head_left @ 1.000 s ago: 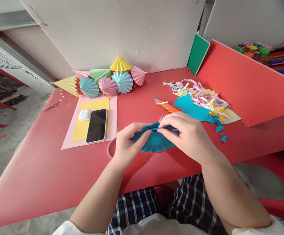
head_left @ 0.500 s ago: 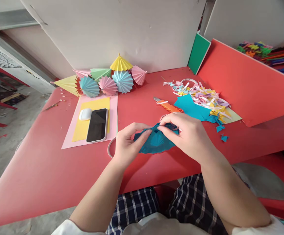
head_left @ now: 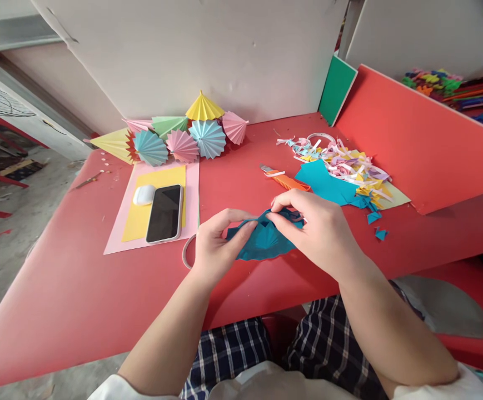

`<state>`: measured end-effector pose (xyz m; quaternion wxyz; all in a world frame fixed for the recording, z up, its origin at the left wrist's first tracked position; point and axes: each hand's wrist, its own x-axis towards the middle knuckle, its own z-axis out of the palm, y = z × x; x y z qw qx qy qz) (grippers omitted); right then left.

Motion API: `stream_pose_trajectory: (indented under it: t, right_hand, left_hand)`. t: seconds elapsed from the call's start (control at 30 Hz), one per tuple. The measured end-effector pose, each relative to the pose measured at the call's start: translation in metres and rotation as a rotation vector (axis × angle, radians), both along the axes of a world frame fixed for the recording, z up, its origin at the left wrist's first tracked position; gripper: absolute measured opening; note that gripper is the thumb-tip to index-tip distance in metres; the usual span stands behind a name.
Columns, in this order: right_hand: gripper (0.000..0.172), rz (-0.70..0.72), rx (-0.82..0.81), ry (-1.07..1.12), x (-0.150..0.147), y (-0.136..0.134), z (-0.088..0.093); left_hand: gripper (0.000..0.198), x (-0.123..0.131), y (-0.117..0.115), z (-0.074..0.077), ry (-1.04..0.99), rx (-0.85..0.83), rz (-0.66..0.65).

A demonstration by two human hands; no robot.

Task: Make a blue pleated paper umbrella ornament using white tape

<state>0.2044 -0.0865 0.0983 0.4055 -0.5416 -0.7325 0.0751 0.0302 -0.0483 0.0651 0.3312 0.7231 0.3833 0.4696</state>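
A pleated blue paper (head_left: 264, 244) is held between my two hands above the red table (head_left: 158, 294). My left hand (head_left: 220, 239) pinches its upper edge with thumb and forefinger. Close beside it, my right hand (head_left: 308, 222) pinches the same edge from the right, its other fingers curled and partly hiding the paper. A roll of tape (head_left: 188, 253) lies partly behind my left hand. Just beyond my right hand is an orange utility knife (head_left: 287, 179), next to a flat piece of blue paper (head_left: 328, 183).
Several small folded paper umbrellas (head_left: 207, 139) stand at the back. To the left, a phone (head_left: 165, 214) and a white case (head_left: 143, 194) rest on yellow and pink sheets (head_left: 118, 241). Paper scraps (head_left: 349, 164) lie before a red board (head_left: 416, 139) on the right.
Both hands keep their pinch on the blue paper, almost unmoved. The whole view has shifted very slightly.
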Motion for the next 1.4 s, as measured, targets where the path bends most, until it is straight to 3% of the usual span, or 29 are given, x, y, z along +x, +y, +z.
stream_pose_trajectory:
  t: [0.33, 0.63, 0.7, 0.93, 1.17, 1.4]
  right_hand:
    - [0.007, -0.016, 0.049, -0.010, -0.004, 0.001, -0.003]
    - [0.006, 0.099, 0.057, -0.056, -0.009, 0.002, -0.002]
    - [0.001, 0.110, 0.045, -0.048, -0.009, 0.002, -0.002]
    - [0.015, 0.123, -0.067, -0.018, 0.007, -0.001, 0.002]
    - [0.003, 0.156, -0.086, -0.025, 0.018, 0.000, 0.008]
    - [0.003, 0.148, -0.087, -0.026, 0.016, 0.000, 0.007]
  left_hand:
    - [0.006, 0.000, 0.001, -0.002, 0.015, 0.009, 0.031]
    - [0.005, 0.001, 0.003, -0.001, 0.167, 0.105, -0.017]
    - [0.004, 0.001, 0.003, -0.001, 0.159, 0.106, -0.006]
    - [0.008, 0.001, 0.003, 0.001, 0.118, 0.020, 0.077]
    - [0.008, 0.001, 0.001, 0.000, 0.106, -0.020, 0.090]
    - [0.006, 0.001, 0.002, -0.003, 0.134, -0.013, 0.027]
